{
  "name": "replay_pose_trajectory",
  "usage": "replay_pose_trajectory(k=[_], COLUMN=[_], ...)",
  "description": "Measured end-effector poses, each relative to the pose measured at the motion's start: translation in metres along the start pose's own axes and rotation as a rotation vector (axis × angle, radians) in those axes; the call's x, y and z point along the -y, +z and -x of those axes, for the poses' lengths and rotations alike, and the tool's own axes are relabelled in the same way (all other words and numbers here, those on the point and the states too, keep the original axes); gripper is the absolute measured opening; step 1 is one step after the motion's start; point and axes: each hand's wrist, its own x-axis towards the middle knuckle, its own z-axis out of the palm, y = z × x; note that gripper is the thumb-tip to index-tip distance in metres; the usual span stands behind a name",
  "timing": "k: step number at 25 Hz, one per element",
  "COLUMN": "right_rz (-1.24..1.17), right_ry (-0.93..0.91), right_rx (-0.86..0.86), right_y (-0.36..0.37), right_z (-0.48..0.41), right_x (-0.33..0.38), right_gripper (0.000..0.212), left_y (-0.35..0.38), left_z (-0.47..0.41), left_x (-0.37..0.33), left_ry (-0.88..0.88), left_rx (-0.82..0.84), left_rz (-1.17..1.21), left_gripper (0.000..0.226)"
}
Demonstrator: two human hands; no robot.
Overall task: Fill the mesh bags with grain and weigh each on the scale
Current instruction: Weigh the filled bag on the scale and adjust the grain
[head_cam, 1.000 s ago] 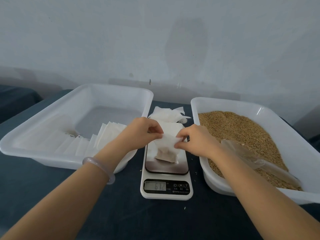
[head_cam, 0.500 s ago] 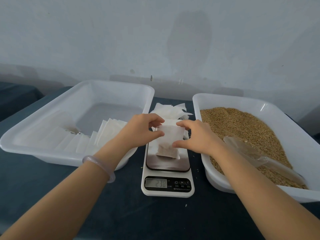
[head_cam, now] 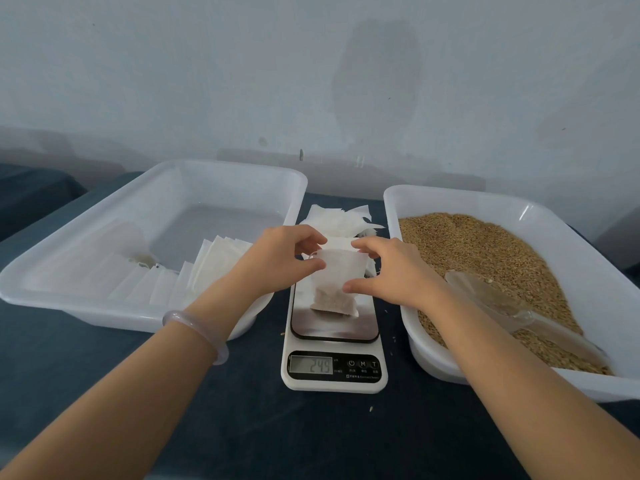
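Mesh bag [head_cam: 337, 282]: white, semi-sheer, brown grain pooled in btm. L hand [head_cam: 280, 258] & R hand [head_cam: 391, 271] pinch its upper edges. Scale [head_cam: 334, 372] beneath hands reads 249.

A single head-worn wide-angle view looks forward and down along both forearms, close over the tabletop [head_cam: 329, 438]. The left hand [head_cam: 280, 258] and right hand [head_cam: 391, 271] sit mid-frame; beyond them a wall [head_cam: 311, 81] fills the top.

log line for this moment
left hand: pinches mesh bag top | right hand: holds bag edge | bag bottom: on scale | scoop: in grain tray
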Motion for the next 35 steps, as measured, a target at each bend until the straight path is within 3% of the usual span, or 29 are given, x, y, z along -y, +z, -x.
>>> replay_pose_trajectory(k=[12, 15, 18, 21, 24, 28, 32, 35], right_rz=[0.068, 0.088, -0.057, -0.221, -0.303, -0.443, -0.458, -0.381], right_ry=[0.015, 0.005, -0.024, -0.1, -0.162, -0.198, -0.159, -0.182], right_rx=[0.033, 0.027, -0.007, -0.036, -0.084, -0.191, -0.137, -0.052], right_y=[0.001, 0.002, -0.003, -0.01, -0.019, -0.023, -0.005, 0.016], right_z=[-0.002, -0.002, -0.003, -0.002, -0.007, -0.028, -0.047, -0.05], right_x=[0.0, 0.001, 0.003, 0.011, 0.031, 0.062, 0.083, 0.086], right_gripper=[0.072, 0.042, 0.011, 0.014, 0.012, 0.014, 0.046, 0.04], left_y=[0.001, 0.004, 0.001, -0.007, -0.019, -0.06, -0.102, -0.101], left_z=[-0.001, 0.0, 0.003, 0.005, 0.001, -0.007, -0.007, 0.0], left_x=[0.003, 0.003, -0.002, -0.012, -0.023, -0.027, -0.007, 0.018], left_ry=[0.009, -0.003, 0.018, 0.02, -0.04, -0.11, -0.203, -0.367], left_rx=[-0.013, -0.016, -0.047, 0.042, 0.107, -0.048, -0.331, -0.236], left_rz=[0.019, -0.004, 0.017, 0.074, -0.052, -0.061, -0.162, -0.144], left_gripper=[0.025, 0.02, 0.021, 0.03, 0.023, 0.038, 0.036, 0.031])
